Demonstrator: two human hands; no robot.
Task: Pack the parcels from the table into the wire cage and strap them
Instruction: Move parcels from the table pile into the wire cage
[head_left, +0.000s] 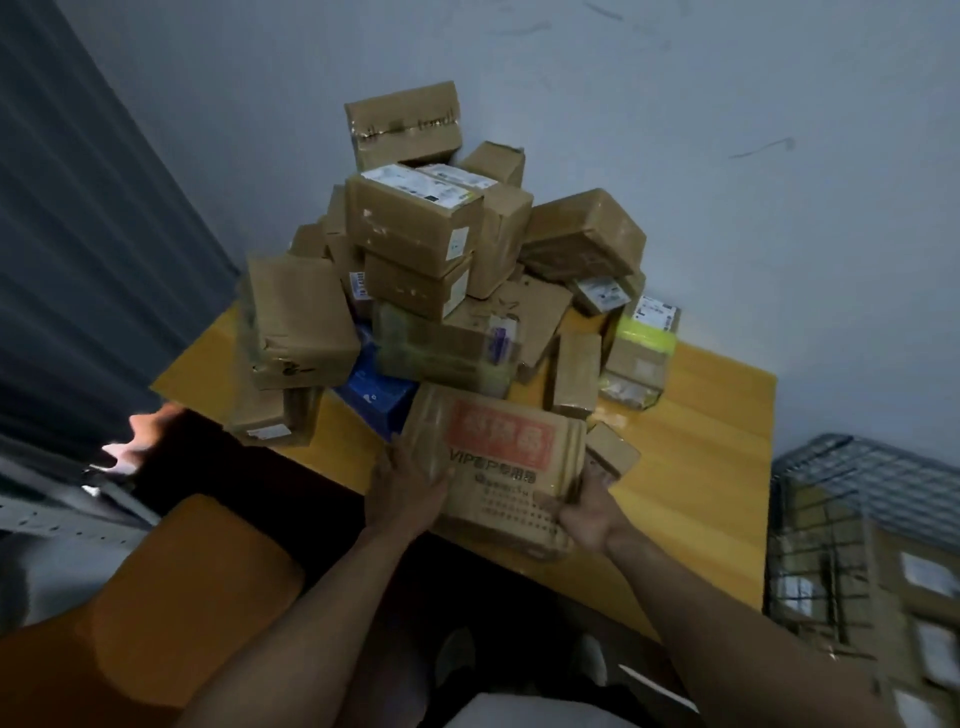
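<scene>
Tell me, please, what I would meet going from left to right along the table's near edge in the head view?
left hand → red-label box held between both hands → right hand → bare table → wire cage

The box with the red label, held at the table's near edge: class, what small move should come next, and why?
Probably lift the box with the red label clear and swing it right toward the wire cage. The left hand and right hand grip its sides, and the cage stands right of the table.
</scene>
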